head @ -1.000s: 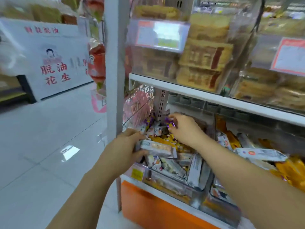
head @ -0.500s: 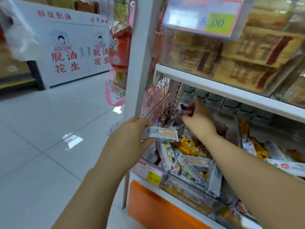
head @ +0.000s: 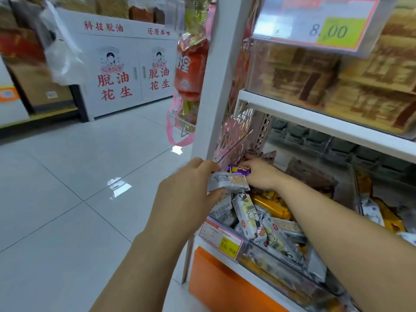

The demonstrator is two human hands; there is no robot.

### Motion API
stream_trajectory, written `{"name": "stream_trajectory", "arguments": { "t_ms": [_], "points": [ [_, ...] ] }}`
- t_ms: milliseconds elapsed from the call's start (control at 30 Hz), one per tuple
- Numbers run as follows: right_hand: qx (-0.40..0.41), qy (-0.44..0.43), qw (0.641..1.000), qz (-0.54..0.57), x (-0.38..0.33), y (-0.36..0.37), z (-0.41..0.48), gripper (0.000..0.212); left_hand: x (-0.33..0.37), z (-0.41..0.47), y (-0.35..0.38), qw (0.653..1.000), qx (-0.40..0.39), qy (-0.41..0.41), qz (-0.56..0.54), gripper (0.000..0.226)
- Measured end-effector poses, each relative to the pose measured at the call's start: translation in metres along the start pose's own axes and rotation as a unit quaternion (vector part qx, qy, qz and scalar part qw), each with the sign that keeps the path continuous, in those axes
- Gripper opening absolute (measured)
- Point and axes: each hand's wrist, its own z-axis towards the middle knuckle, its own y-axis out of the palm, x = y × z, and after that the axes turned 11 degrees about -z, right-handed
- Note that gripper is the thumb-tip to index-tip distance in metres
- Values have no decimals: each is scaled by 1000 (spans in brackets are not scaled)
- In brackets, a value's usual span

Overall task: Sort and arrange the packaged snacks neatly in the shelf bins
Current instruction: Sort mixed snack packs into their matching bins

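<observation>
Silver-grey wrapper first: the silver snack bar (head: pixel 227 182) is up in the air, just over the front-left corner of the bin (head: pixel 292 273). The left grip (head: pixel 186 192) has it pinched by its left end, thumb underneath and fingers curled over the top. Its long axis runs pretty much side to side, with the free end poking right toward the other hand. Just behind it, near enough to touch, the right grip (head: pixel 263 174) has its fingers curled round a purple packet (head: pixel 239 170), which also lies crosswise.

Here's the bit that matters imo. The matching grey wrappers (head: pixel 249 212) sit right below the held bar, but most of them lie front to back, tilted against the bin's front wall. So I'd guess the bar needs roughly a quarter turn on the way down to line up. The left grip is clearly the nearer one to that pile. The right forearm crosses over the middle of the bin, above the orange wrappers (head: pixel 272 204), so the open spot is to its left.

Brown packets (head: pixel 310 174) are heaped at the back. I can't spot where any other purple ones live, they may be hidden by the hands. Yellow price tag (head: pixel 228 244) is clipped on the front.
</observation>
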Motion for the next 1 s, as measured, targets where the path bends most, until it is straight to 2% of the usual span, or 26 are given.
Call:
{"name": "stream_trajectory", "arguments": {
  "t_ms": [333, 467, 600, 700, 800, 867, 1000],
  "points": [
    [55, -72, 992, -83, 9, 5, 3, 23, 1, -2, 1, 1000, -4, 2, 16, 41],
    [88, -58, 988, -113, 8, 7, 5, 36, 0, -1, 2, 1000, -3, -3, 16, 41],
    [129, -7, 986, -101, 6, 2, 2, 31, 0, -1, 3, 1000, -4, -3, 23, 39],
    [134, 0, 988, -80, 3, -3, -5, 22, 2, -1, 3, 1000, -4, 0, 30, 39],
    [133, 3, 990, -39, 2, -9, -15, 28, 5, -1, 6, 1000, -8, 2, 29, 38],
    [143, 8, 990, -17, 6, -14, -23, 39, 7, 0, 11, 1000, -10, 5, 27, 40],
    [148, 58, 987, -12, 11, -23, -45, 48, 13, 1, 26, 999, -40, 17, 24, 47]
  ]
}}
